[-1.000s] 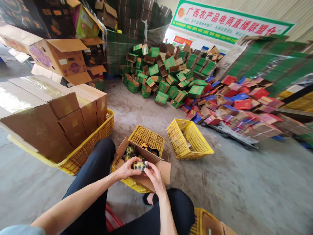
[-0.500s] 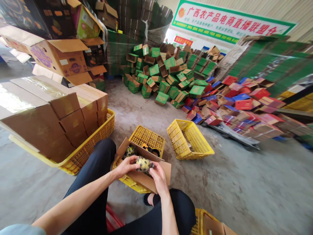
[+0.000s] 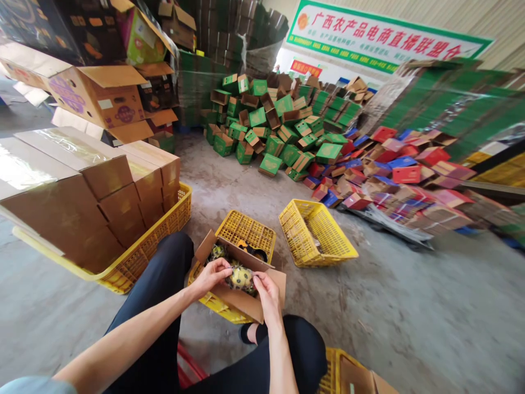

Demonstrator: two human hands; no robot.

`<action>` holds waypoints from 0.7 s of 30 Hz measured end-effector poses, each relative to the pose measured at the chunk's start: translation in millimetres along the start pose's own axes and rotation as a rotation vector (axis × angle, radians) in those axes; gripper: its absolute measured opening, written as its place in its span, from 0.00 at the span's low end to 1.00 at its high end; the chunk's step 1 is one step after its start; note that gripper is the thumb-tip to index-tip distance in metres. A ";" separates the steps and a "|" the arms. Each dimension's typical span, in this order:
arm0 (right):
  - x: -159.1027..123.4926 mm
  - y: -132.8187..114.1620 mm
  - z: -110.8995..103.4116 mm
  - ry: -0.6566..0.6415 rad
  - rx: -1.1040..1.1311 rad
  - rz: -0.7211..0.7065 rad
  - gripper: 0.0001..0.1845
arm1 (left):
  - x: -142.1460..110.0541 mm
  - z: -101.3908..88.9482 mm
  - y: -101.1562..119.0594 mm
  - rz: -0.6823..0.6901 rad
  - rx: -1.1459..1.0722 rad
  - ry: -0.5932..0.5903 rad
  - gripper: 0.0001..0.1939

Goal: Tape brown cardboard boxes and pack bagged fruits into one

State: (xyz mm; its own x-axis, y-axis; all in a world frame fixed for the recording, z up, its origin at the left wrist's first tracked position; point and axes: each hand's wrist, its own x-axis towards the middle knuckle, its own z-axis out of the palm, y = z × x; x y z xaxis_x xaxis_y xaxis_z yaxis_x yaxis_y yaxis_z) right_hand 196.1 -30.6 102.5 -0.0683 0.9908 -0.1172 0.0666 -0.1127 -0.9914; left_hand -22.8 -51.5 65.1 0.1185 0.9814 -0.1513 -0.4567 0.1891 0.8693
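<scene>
Between my two hands is a yellowish fruit with dark spots (image 3: 240,278), covered in a clear wrapping. My left hand (image 3: 212,275) pinches its left end between thumb and fingers. At the right end, my right hand (image 3: 267,293) is closed in a similar pinch. Both hands are over an open cardboard box (image 3: 280,285), which rests tilted on a yellow crate (image 3: 223,307) between my knees. Another wrapped greenish-yellow fruit (image 3: 218,251) shows at the box's far left corner. My hands and the held fruit hide much of the box's inside.
Behind the box, a black-and-orange tool (image 3: 255,251) lies by an upturned yellow crate (image 3: 246,227). A yellow basket (image 3: 328,232) stands to the right. Taped cartons (image 3: 109,178) fill a large crate at left. Green boxes (image 3: 270,164) and red-and-blue boxes (image 3: 406,175) are heaped beyond.
The spotted fruit sits slightly lower, nearer the box. My fingers have shifted outward to its ends, leaving more of it visible.
</scene>
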 end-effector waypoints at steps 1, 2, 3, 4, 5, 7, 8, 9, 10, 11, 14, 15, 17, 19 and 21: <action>0.9 1.7 -0.5 0.020 -0.003 0.000 0.26 | 1.0 0.0 -1.2 -0.009 -0.009 0.013 0.26; 2.0 3.4 -1.1 0.042 -0.008 0.001 0.27 | 1.9 0.0 -2.4 -0.020 -0.018 0.020 0.26; 3.1 5.1 -1.8 0.063 -0.013 0.004 0.28 | 2.7 0.1 -3.5 -0.033 -0.023 0.022 0.27; 4.3 6.7 -2.5 0.082 -0.020 0.009 0.29 | 3.4 0.2 -4.5 -0.045 -0.025 0.021 0.27; 5.4 8.1 -3.0 0.098 -0.028 0.017 0.29 | 4.0 0.4 -5.2 -0.054 -0.024 0.020 0.28; 7.3 9.9 -3.7 0.121 -0.049 0.037 0.31 | 4.4 0.7 -5.5 -0.061 -0.016 0.020 0.28; 8.1 10.5 -3.9 0.127 -0.058 0.046 0.31 | 4.3 0.7 -5.0 -0.064 -0.012 0.021 0.28; 8.6 11.0 -4.1 0.130 -0.064 0.052 0.31 | 3.9 0.5 -4.1 -0.067 -0.007 0.019 0.28; 9.0 11.5 -4.4 0.132 -0.067 0.057 0.31 | 3.5 0.1 -2.8 -0.072 -0.002 0.014 0.28; 9.2 12.0 -5.0 0.134 -0.068 0.059 0.31 | 2.8 -0.5 -1.3 -0.079 0.002 0.006 0.27; 9.0 14.2 -8.6 0.139 -0.041 0.059 0.29 | 0.6 -3.2 2.8 -0.129 0.009 0.004 0.28; 8.8 14.9 -10.3 0.147 -0.020 0.052 0.29 | 0.1 -4.1 3.4 -0.158 0.008 0.009 0.29; 7.9 15.2 -13.3 0.160 0.025 0.022 0.27 | -0.3 -5.6 3.3 -0.231 0.005 0.016 0.33; 5.9 13.4 -14.4 0.153 0.053 -0.013 0.25 | 0.4 -6.3 2.0 -0.298 -0.002 0.004 0.37; 2.4 9.0 -12.8 0.107 0.052 -0.029 0.23 | 1.8 -6.0 1.2 -0.347 -0.022 -0.018 0.39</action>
State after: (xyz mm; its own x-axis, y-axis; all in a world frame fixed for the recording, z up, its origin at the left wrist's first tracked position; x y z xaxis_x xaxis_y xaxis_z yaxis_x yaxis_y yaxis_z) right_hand 209.3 -28.2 94.0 0.0378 0.9957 -0.0846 0.0146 -0.0852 -0.9963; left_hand -28.4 -49.3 63.1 0.2855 0.8577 -0.4277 -0.4049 0.5124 0.7573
